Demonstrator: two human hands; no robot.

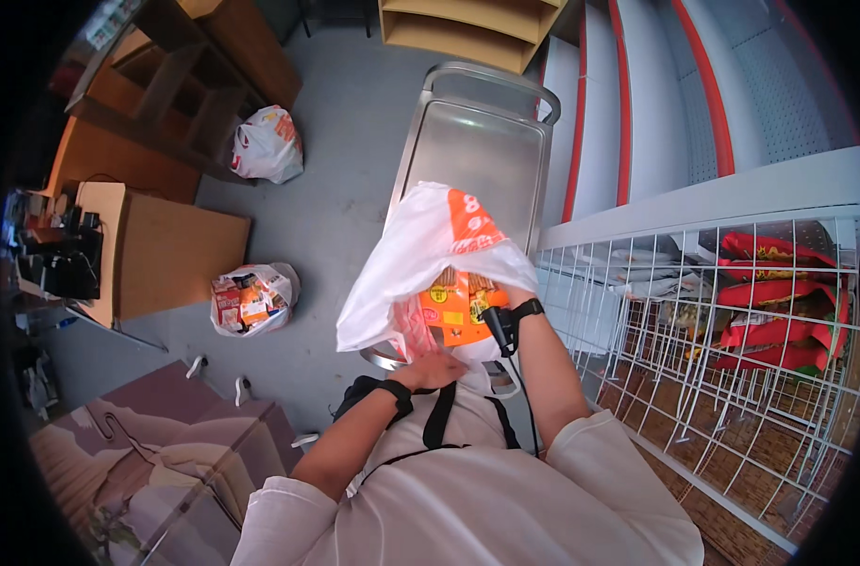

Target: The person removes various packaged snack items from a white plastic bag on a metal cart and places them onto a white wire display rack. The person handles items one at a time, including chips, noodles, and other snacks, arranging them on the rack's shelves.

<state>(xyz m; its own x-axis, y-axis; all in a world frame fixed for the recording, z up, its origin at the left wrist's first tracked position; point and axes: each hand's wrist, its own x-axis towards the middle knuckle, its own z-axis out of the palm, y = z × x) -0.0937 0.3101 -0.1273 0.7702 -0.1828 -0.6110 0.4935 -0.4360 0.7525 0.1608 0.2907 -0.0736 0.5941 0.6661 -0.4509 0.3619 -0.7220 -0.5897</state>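
A white plastic bag [419,247] with an orange print stands open before me on the near end of a metal trolley [483,138]. Orange snack packets [447,308] show through its mouth. My left hand [435,369] grips the bag's near edge, low at my waist. On the other side, my right hand [519,296] reaches in at the bag's mouth beside the packets. The bag and a black corded device [499,330] hide most of its fingers, so its grasp is unclear. Both wrists wear black bands.
A filled plastic bag [254,298] and another bag [268,145] stand on the floor at left, by a wooden desk [182,262]. White shelves [599,106] with red edges and a wire rack [684,332] holding red packets [780,304] line the right. A purple cabinet [189,460] is near left.
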